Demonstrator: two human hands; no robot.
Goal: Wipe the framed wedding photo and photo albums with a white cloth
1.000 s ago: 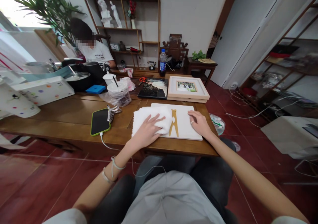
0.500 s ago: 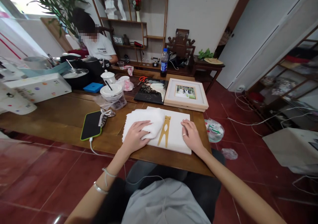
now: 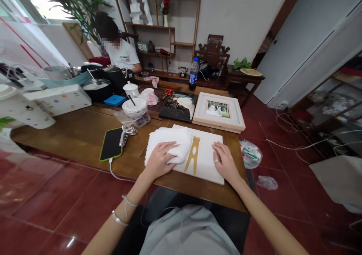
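A white board (image 3: 207, 160) with a gold stand piece (image 3: 193, 159) lies face down at the near edge of the wooden table (image 3: 76, 130). A white cloth (image 3: 166, 140) covers its left part. My left hand (image 3: 160, 159) presses flat on the cloth, fingers stretched out. On the board's right side rests my right hand (image 3: 224, 162), flat with a ring on one finger.
Behind the board lie a light wooden photo frame (image 3: 218, 112) and a dark picture (image 3: 178, 106). A phone in a green case (image 3: 111, 143) charges at the left. Cups, pots and boxes crowd the far left, where another person (image 3: 120, 51) sits. Cables cross the red floor.
My left hand slid along the cloth toward me and to the left. My right hand stayed flat on the board. The view shifted with my head.
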